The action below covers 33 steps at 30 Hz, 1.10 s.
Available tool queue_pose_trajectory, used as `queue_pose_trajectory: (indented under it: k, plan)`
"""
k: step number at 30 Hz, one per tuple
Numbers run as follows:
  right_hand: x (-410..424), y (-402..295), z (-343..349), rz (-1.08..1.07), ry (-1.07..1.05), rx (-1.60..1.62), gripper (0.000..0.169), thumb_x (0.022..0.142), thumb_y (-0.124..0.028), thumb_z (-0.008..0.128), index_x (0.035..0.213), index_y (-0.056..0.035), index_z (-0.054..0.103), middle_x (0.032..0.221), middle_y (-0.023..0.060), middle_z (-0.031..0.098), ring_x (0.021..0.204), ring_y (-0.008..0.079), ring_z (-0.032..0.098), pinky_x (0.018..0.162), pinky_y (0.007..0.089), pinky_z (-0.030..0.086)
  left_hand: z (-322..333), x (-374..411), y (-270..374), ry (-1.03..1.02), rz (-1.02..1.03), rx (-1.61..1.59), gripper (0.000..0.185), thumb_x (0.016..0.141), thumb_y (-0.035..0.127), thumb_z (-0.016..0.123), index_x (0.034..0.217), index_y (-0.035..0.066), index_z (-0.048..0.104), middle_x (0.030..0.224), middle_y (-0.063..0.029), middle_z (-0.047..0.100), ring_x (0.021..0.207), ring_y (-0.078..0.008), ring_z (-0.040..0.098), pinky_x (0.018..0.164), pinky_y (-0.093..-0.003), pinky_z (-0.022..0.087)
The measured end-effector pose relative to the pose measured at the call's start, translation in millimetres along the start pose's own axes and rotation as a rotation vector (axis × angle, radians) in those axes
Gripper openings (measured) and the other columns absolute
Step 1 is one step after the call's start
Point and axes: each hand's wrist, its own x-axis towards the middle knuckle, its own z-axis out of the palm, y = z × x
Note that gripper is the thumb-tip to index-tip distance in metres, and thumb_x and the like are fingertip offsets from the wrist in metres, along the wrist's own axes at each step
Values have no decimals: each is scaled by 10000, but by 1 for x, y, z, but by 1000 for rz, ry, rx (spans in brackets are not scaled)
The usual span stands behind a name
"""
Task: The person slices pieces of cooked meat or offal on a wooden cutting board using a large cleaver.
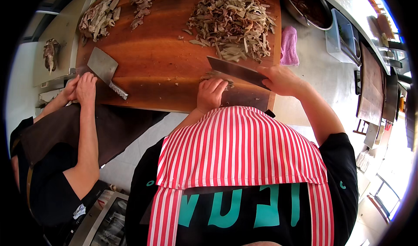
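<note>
My right hand (pixel 283 80) grips a broad cleaver (pixel 233 70), its blade reaching left over the wooden cutting board (pixel 150 58). Under and just left of the blade lies a small bunch of cooked meat (pixel 213 74). My left hand (pixel 210 95) holds that bunch down with bent fingers, close to the blade. A large heap of sliced cooked meat (pixel 233 20) lies beyond the cleaver. The blade hides part of the board behind it.
At the left, a co-worker's hands (pixel 81 87) are together beside a second cleaver (pixel 104 66) lying on the board. Two smaller meat piles (pixel 100 19) (pixel 145 4) lie farther back. A pink cloth (pixel 289 46), a metal pot (pixel 308 7) and a clear plastic bin (pixel 341 37) stand right.
</note>
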Motion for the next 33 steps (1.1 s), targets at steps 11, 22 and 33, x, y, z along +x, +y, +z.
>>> queue_pose_trajectory:
  k: [11, 22, 33]
  plan:
    - [-14, -20, 9, 88, 165, -23, 306, 823, -112, 553, 1126, -70, 549, 694, 164, 631, 705, 360, 636, 646, 478, 480, 1, -3, -1, 1, -3, 14, 217, 794, 92, 596, 1005, 82, 648, 1014, -41, 621, 972, -211, 595, 855, -382, 413]
    - [-9, -1, 25, 102, 199, -81, 266, 830, -90, 529, 1095, -71, 523, 710, 180, 633, 715, 367, 636, 644, 476, 483, 1, -2, -3, 7, 26, 21, 217, 789, 100, 594, 997, 81, 652, 1015, -42, 627, 976, -215, 594, 847, -381, 421]
    - [-44, -66, 38, 156, 59, 24, 382, 827, -202, 574, 1159, -38, 480, 865, 219, 660, 832, 361, 664, 735, 460, 515, 0, 2, -2, 52, 49, 39, 247, 761, 101, 613, 1004, 92, 659, 1001, -37, 629, 964, -214, 589, 816, -369, 414]
